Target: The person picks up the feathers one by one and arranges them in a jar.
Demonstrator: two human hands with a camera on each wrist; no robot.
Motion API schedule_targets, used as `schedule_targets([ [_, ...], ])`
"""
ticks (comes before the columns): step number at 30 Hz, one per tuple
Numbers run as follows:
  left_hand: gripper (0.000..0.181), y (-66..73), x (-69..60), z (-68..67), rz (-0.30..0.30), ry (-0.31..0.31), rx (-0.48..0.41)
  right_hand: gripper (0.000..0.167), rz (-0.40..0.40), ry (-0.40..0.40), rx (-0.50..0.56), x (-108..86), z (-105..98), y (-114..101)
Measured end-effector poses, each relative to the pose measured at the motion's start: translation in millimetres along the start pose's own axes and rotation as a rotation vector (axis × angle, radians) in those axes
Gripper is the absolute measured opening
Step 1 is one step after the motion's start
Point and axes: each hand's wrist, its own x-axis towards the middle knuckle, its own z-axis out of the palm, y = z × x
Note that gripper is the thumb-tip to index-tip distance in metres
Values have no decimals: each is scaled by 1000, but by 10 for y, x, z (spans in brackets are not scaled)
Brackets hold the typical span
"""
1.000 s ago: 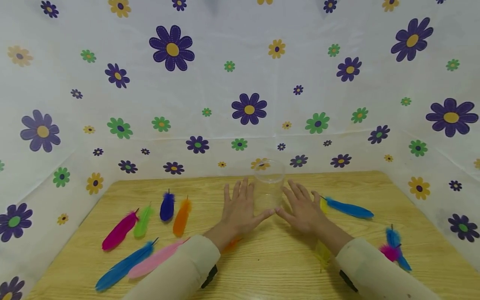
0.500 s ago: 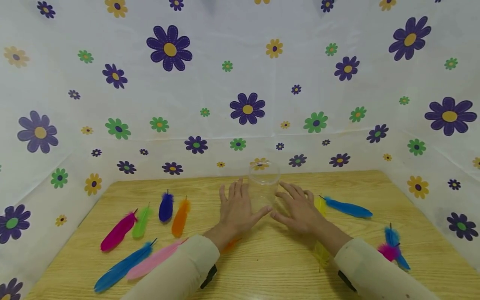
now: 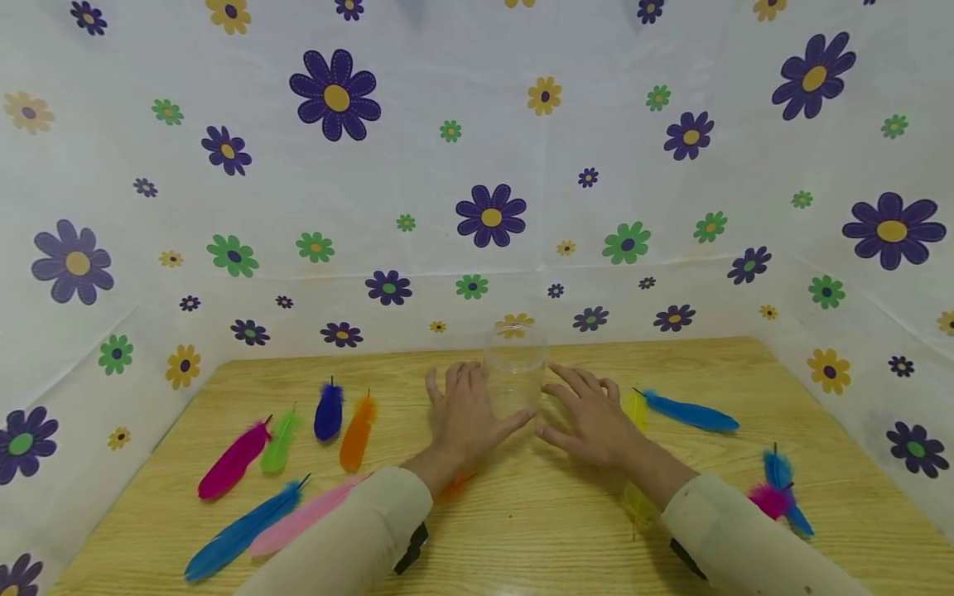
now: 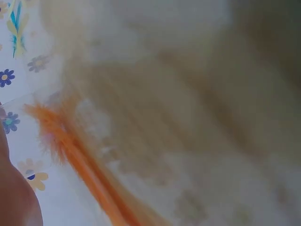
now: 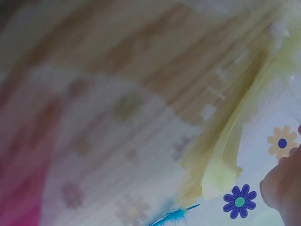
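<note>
A clear plastic cup (image 3: 514, 364) stands upright at the table's back, between both hands. My left hand (image 3: 465, 418) lies along its left side, fingers extended and thumb reaching across in front. On the right, my right hand (image 3: 592, 418) has its fingers slightly bent, tips at the cup's side; whether they touch it is hard to tell. Below the left wrist an orange feather (image 3: 453, 488) partly shows, also seen as an orange feather (image 4: 89, 174) in the left wrist view. A yellow feather (image 5: 225, 150) appears beside the right hand in the right wrist view.
Left on the wooden table (image 3: 522, 538) lie magenta (image 3: 234, 459), green (image 3: 279, 443), dark blue (image 3: 329, 414), orange (image 3: 358, 434), blue (image 3: 242, 530) and pink (image 3: 305, 517) feathers. Rightward are a blue feather (image 3: 693, 411) and a blue-and-magenta cluster (image 3: 778, 495). Flowered cloth (image 3: 417, 165) walls surround it.
The cup has shifted a little to the left along the table. My left hand has moved slightly left with it, and the right hand has followed a little. The feathers lie unmoved.
</note>
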Motion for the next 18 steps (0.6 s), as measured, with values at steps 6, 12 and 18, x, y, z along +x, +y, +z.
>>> schedule_targets([
  [6,98,-34,-38,-9,8,21,7,71,49,-25,-34,7,-1,-7],
  [12,89,-109,-112,-8,58,53,-27,76,101,-50,-44,-3,8,-8],
  [18,82,-213,-144,-1,100,79,-90,79,122,-42,-29,-20,26,14],
])
